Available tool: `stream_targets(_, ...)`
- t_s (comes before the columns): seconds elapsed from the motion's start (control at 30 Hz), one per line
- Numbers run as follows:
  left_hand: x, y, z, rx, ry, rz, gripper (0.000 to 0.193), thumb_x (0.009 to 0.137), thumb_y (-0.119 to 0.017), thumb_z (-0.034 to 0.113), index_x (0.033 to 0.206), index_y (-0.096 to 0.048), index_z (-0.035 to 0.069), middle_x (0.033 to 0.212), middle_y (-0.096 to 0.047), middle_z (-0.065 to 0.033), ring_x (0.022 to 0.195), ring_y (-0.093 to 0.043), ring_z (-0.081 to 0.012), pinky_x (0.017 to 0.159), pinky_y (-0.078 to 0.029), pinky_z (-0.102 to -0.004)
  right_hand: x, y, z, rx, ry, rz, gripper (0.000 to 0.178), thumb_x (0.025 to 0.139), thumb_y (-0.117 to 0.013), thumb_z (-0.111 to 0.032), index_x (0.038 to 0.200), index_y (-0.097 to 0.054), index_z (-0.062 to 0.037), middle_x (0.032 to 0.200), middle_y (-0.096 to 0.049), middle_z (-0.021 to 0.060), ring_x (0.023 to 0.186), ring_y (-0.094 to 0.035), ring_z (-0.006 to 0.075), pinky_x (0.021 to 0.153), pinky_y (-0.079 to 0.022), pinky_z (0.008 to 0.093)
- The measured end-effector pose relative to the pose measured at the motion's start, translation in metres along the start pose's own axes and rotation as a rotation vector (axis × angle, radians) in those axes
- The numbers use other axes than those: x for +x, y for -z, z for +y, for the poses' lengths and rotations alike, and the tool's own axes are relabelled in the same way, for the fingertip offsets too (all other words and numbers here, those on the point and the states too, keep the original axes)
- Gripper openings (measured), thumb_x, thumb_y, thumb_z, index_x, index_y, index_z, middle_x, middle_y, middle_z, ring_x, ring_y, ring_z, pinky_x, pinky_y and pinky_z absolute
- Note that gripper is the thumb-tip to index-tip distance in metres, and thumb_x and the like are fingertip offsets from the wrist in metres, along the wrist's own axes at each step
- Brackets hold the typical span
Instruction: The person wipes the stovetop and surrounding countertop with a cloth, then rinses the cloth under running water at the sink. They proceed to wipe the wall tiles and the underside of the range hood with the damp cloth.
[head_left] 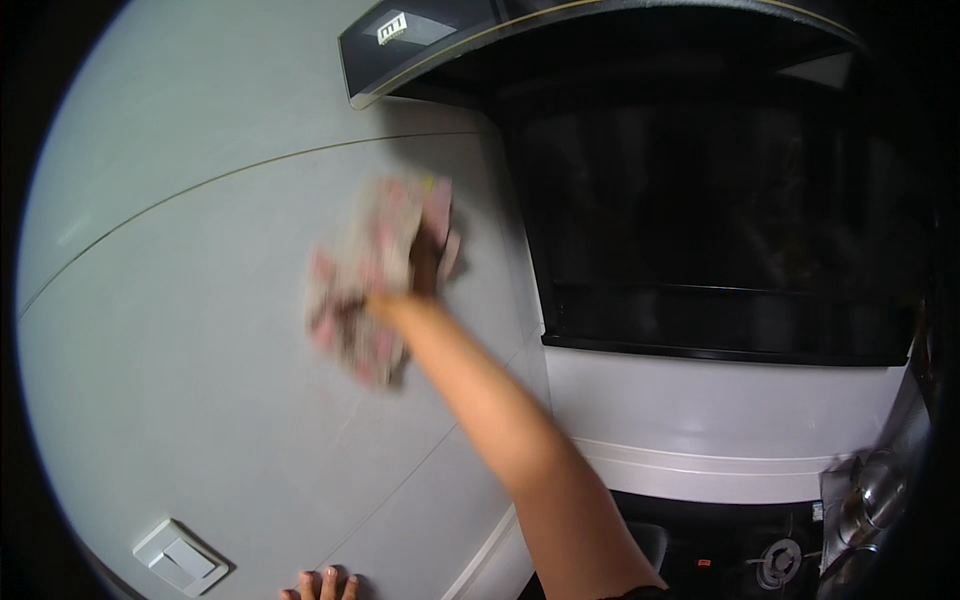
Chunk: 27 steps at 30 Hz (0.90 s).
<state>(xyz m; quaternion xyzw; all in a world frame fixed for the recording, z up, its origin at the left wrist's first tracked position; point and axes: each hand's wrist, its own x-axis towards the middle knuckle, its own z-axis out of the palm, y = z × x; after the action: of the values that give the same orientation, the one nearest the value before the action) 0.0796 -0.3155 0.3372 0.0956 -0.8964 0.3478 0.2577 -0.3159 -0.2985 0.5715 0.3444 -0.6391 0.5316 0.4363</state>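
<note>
A cloth [375,240] with a pink and beige pattern is spread against the grey tiled wall, blurred by motion. My right hand [395,308] is closed on it, with folds of the cloth covering most of the fingers. The right forearm reaches up and leftward from the lower edge. Low in the picture, only the fingertips of my left hand [322,584] show; they are stretched out and slightly apart against the wall, holding nothing.
A black range hood [720,220] juts out on the right, its upper edge overhanging the wall. A white light switch [182,558] sits at lower left. Below the hood are a black gas stove [715,540] with a burner [780,563] and shiny metal pots [872,498].
</note>
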Motion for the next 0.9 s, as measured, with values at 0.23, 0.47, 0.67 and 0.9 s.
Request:
stream_targets(0.23, -0.005, -0.013, 0.011, -0.069, 0.004, -0.314, 0.053, 0.093, -0.043, 0.035, 0.145, -0.034, 0.025, 0.15, -0.03, -0.0053, 0.131, -0.031, -0.0353, 0.096, -0.03, -0.0599, 0.115, 0.044, 0.167, 0.026, -0.154, 0.178, 0.047, 0.094, -0.041, -0.036, 0.129, -0.048, -0.0053, 0.132, -0.05, 0.0132, 0.122, -0.047, 0.0287, 0.098, -0.04, 0.0381)
stream_targets(0.47, -0.015, -0.026, 0.01, 0.064, 0.036, -0.334, 0.057, 0.094, -0.04, 0.042, 0.148, -0.027, 0.029, 0.152, -0.026, -0.0048, 0.134, -0.026, -0.0383, 0.103, -0.021, -0.064, -0.147, -0.003, 0.276, 0.384, -0.56, 0.303, 0.03, 0.093, -0.04, -0.022, 0.114, -0.053, -0.0049, 0.113, -0.054, 0.0086, 0.108, -0.051, 0.0236, 0.09, -0.043, 0.0353)
stream_targets(0.67, -0.016, -0.037, 0.015, 0.052, 0.058, -0.328, 0.055, 0.093, -0.043, 0.048, 0.145, -0.033, 0.032, 0.15, -0.032, -0.0043, 0.133, -0.031, -0.0401, 0.101, -0.024, -0.0656, -0.417, -0.027, 0.209, 0.19, -0.933, 0.039, 0.031, 0.093, -0.041, -0.024, 0.115, -0.053, -0.0055, 0.113, -0.055, 0.0087, 0.107, -0.051, 0.0238, 0.09, -0.043, 0.0356)
stream_targets(0.9, -0.022, -0.039, 0.008, 0.068, 0.03, -0.164, 0.058, 0.088, -0.053, 0.047, 0.142, -0.039, 0.032, 0.145, -0.039, -0.0068, 0.126, -0.038, -0.0419, 0.096, -0.028, -0.0666, -0.401, -0.028, 0.079, 0.191, -0.659, -0.271, 0.032, 0.092, -0.042, -0.026, 0.115, -0.052, -0.0062, 0.112, -0.055, 0.009, 0.106, -0.051, 0.0239, 0.09, -0.043, 0.036)
